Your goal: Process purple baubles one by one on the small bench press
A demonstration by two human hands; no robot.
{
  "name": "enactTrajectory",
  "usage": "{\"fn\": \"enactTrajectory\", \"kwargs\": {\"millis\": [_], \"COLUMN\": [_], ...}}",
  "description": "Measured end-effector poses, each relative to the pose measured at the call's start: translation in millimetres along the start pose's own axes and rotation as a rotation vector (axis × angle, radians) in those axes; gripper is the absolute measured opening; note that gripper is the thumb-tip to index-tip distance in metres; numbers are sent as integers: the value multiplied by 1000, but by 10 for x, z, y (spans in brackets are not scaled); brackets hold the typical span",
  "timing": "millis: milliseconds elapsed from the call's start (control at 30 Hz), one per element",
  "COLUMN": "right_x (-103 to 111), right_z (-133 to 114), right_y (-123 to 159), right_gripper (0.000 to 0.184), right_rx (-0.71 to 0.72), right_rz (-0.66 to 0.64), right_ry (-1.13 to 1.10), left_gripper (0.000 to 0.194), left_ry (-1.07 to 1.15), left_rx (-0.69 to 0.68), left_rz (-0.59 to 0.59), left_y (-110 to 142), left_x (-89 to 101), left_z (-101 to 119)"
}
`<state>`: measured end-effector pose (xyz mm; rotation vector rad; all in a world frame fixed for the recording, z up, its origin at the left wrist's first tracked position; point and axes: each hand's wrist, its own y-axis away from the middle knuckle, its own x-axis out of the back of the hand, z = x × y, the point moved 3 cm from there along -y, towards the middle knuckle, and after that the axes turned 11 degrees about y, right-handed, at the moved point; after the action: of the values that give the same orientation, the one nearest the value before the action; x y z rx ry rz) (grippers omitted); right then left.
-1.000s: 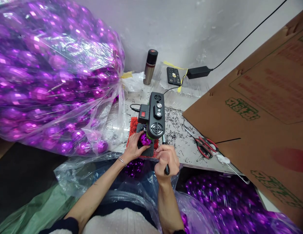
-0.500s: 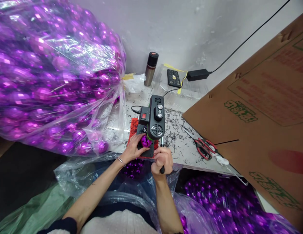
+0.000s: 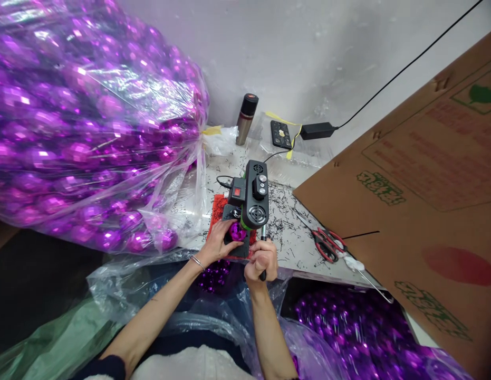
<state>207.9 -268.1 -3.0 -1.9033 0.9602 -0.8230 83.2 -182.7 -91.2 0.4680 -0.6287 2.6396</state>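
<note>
Left hand (image 3: 217,245) grasps a shiny purple faceted ball (image 3: 238,231) below a black round-ended machine (image 3: 256,195); right hand (image 3: 262,262) is clenched around a black-handled silver lever (image 3: 263,232).

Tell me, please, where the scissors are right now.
In the head view, the scissors lie on the table, right of the right hand, beside the cardboard box.

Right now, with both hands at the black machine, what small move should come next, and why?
I would probably steady the purple ball with the left hand before moving the lever: the left hand holds the ball at the black machine's near end, and the right hand is closed around the lever.
</note>
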Motion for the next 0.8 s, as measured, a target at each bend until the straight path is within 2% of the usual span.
{"fn": "enactTrajectory", "kwargs": {"millis": [300, 467, 567, 667, 800], "right_x": [-1, 16, 75, 125, 172], "right_z": [77, 59, -9, -133, -224], "right_y": [37, 15, -124, -343, -501], "right_gripper": [37, 35, 39, 39, 39], "right_rx": [42, 140, 25, -80, -156], "right_rz": [-28, -87, -47, -91, -90], "right_ry": [0, 24, 9, -4, -15], "left_gripper": [61, 64, 66, 67, 61], "left_ry": [16, 46, 77, 92, 59], "left_rx": [-17, 4, 10, 6, -61], "left_rz": [20, 18, 13, 13, -38], "left_y": [-15, -17, -52, -45, 234], "left_x": [-21, -23, -25, -28, 9], "left_z": [1, 3, 3, 22, 139]}}
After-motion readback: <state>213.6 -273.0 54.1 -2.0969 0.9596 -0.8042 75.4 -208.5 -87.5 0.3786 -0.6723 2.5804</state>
